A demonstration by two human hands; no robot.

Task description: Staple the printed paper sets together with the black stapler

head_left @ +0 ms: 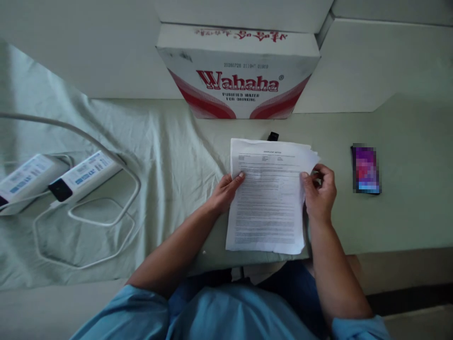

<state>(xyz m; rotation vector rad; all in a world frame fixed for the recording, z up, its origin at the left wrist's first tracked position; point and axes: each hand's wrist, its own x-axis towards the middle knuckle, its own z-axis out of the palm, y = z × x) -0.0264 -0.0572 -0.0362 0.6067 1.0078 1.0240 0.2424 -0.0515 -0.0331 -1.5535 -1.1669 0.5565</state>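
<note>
A stack of printed paper sheets [267, 203] is held up in front of me, its text facing my way and its upper right corner slightly fanned. My left hand [226, 191] grips the left edge, thumb on the front and fingers behind. On the opposite side my right hand [320, 191] pinches the right edge near the top, thumb on the front sheet. Behind the top edge of the stack a small black object [273, 136] partly shows; the sheets hide the rest of it.
A white and red Wahaha water carton [244, 89] stands at the back. On the right lies a phone [366, 169] with a blurred screen. Two white boxes with labels [88, 174] and a looped white cable [136, 189] lie at left on the pale green cloth [170, 189].
</note>
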